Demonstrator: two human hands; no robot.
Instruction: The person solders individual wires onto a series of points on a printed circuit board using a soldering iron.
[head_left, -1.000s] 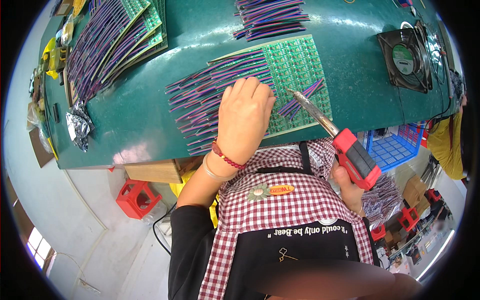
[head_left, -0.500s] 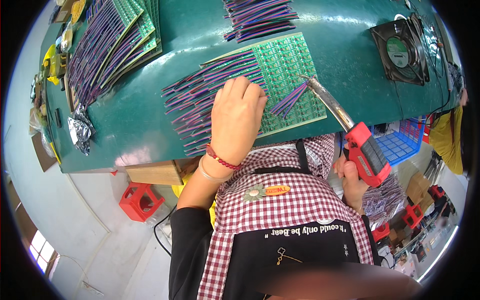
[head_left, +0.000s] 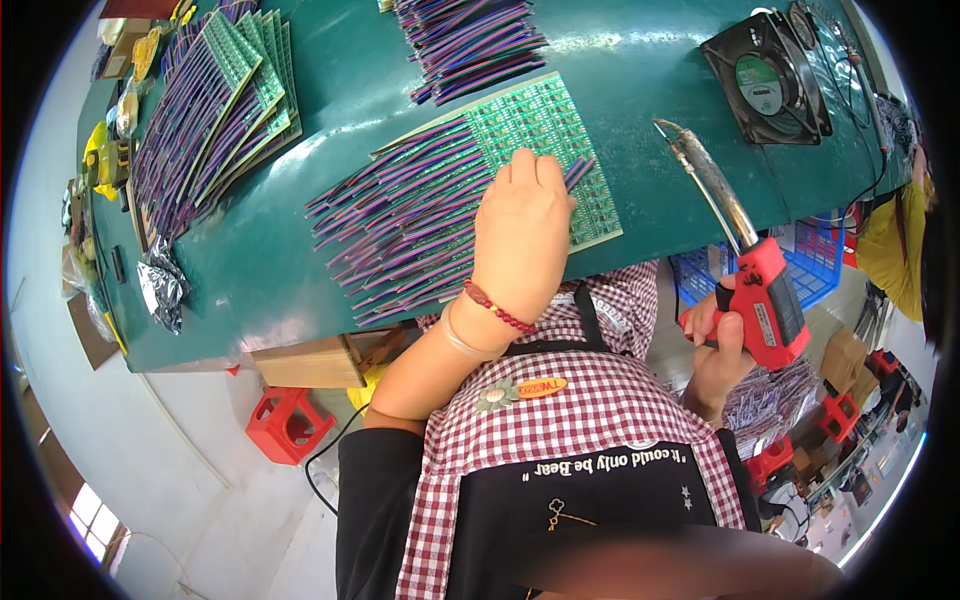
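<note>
A green circuit board panel (head_left: 530,125) lies on the green table, with rows of coloured wires (head_left: 400,220) fanning out to its left. My left hand (head_left: 520,235) rests palm down on the board and wires, its fingertips pinching a small bundle of wires (head_left: 578,172). My right hand (head_left: 718,345) grips the red handle of a soldering gun (head_left: 765,300). Its long metal tip (head_left: 700,165) is lifted to the right of the board, clear of it.
A black fan (head_left: 765,85) sits at the table's far right. More wire bundles (head_left: 470,40) lie behind the board. Stacked wired boards (head_left: 215,110) are at far left. A blue crate (head_left: 810,265), red stools (head_left: 285,425) and boxes stand on the floor.
The soldering gun has swung right and away from the board; its tip was at the wire bundle before. My left hand has stayed on the board.
</note>
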